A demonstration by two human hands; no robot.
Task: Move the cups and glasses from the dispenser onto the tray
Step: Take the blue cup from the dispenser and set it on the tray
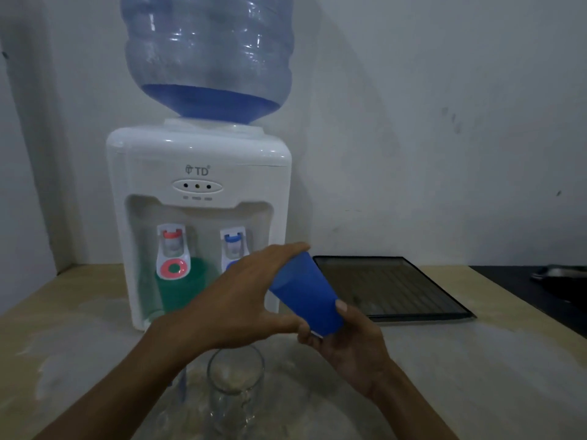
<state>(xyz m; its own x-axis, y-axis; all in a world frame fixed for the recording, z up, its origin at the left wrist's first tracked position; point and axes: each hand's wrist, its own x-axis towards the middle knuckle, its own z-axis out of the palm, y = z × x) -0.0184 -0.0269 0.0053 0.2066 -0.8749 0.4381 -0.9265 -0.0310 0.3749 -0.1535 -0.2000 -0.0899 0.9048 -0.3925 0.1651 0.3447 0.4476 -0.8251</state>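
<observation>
While both hands meet in front of the dispenser (203, 185), a blue cup (305, 296) is held between them, tilted with its narrower end up and to the left. The left hand (241, 300) is spread wide, fingers over the cup's upper end and thumb reaching below; the right hand (346, 341) grips the cup's wider end from underneath, thumb laid along its side. A green cup (181, 287) stands in the dispenser's bay under the red tap (173, 252) — the blue tap (233, 246) beside it is partly hidden by the left hand. A clear glass (235, 389) stands upright on the counter (476, 360), close to the camera, below the hands. The dark tray (438, 300) lies flat on the counter just right of the dispenser — nothing rests on it. A large water bottle (206, 55) sits inverted on top.
</observation>
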